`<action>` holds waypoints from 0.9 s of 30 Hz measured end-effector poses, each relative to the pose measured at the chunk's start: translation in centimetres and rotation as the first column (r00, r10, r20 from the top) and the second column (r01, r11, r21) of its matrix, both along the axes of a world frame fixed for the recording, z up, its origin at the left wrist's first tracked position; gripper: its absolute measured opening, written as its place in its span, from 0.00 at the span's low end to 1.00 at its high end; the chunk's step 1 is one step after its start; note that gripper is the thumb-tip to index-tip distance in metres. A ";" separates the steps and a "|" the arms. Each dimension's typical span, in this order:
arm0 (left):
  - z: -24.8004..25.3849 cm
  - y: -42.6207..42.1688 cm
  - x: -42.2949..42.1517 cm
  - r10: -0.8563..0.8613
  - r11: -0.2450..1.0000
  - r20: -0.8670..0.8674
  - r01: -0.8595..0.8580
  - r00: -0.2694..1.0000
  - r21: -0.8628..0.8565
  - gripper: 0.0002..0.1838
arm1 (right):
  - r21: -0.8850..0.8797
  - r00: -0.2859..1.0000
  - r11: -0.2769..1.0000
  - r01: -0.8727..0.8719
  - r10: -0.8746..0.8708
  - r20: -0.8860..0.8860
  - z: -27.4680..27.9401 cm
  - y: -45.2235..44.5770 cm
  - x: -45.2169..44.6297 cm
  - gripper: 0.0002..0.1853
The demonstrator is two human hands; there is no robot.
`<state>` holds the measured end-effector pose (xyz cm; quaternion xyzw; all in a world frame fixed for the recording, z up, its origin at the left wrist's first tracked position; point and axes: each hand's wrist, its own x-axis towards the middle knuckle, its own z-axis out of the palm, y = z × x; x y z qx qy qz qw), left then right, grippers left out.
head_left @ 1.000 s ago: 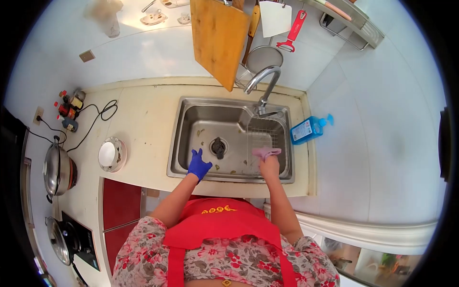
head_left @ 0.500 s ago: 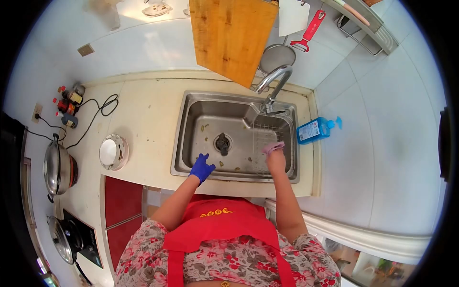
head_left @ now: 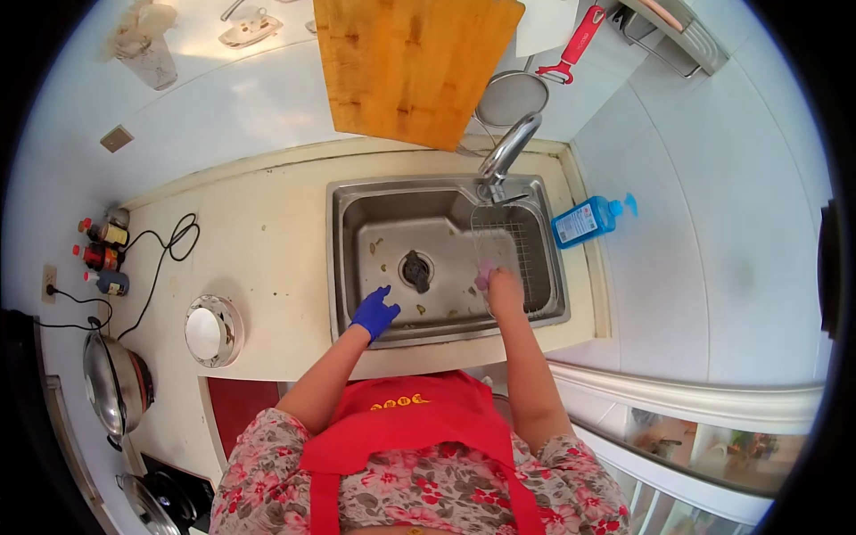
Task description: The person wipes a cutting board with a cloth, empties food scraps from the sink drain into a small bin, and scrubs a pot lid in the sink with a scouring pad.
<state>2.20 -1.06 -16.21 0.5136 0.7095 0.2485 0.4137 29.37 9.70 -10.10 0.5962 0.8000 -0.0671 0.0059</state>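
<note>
My left hand (head_left: 375,314), in a blue glove, hangs over the front left of the steel sink (head_left: 357,192) with its fingers apart and nothing in them. My bare right hand (head_left: 506,292) is closed on a pink cloth (head_left: 485,272) above the right part of the basin, beside the wire rack (head_left: 523,259). Between the hands, a dark clump (head_left: 415,271) sits at the drain, with small brownish scraps on the basin floor around it.
The faucet (head_left: 510,152) rises behind the sink. A blue soap bottle (head_left: 584,223) stands to its right. Stacked bowls (head_left: 213,331), a black cable (head_left: 165,254), sauce bottles (head_left: 105,258) and a pot (head_left: 111,383) are at the left. A cutting board (head_left: 406,71) hangs behind.
The view has shifted and turned. My right hand has moved left across the rack with the pink cloth, nearer the middle of the basin. My left hand stays over the sink's front left.
</note>
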 end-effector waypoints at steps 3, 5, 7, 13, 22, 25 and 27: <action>1.0 0.7 0.1 -0.038 0.999 -0.025 0.038 0.999 0.004 0.33 | 0.051 0.999 0.998 0.021 -0.019 -0.044 1.0 1.0 -0.2 0.09; -0.2 1.0 0.1 -0.063 0.998 -0.004 0.063 0.998 -0.008 0.33 | 0.116 0.989 0.992 0.048 -0.031 -0.147 0.9 1.7 -0.2 0.10; 0.5 1.5 0.6 -0.086 0.996 0.021 0.086 0.996 -0.018 0.33 | 0.115 0.943 0.986 0.118 -0.075 -0.325 1.5 2.1 -0.5 0.12; 3.5 4.3 3.7 -0.043 0.985 0.289 0.089 0.956 -0.149 0.31 | -0.274 0.840 0.944 0.181 -0.293 -0.457 2.1 1.0 -3.5 0.14; -1.9 3.5 3.6 -0.057 0.956 0.354 0.154 0.933 -0.251 0.25 | 0.023 0.946 1.000 0.004 0.004 -0.324 2.3 3.9 0.3 0.19; -5.1 2.8 2.4 -0.132 0.970 0.110 0.151 0.985 -0.192 0.25 | 0.216 0.999 0.976 0.031 -0.038 0.028 -0.6 3.8 -1.1 0.22; -6.4 2.3 2.0 -0.043 0.981 0.071 0.055 0.997 -0.187 0.26 | 0.097 0.994 0.990 -0.101 0.104 -0.031 -6.6 4.0 -2.8 0.22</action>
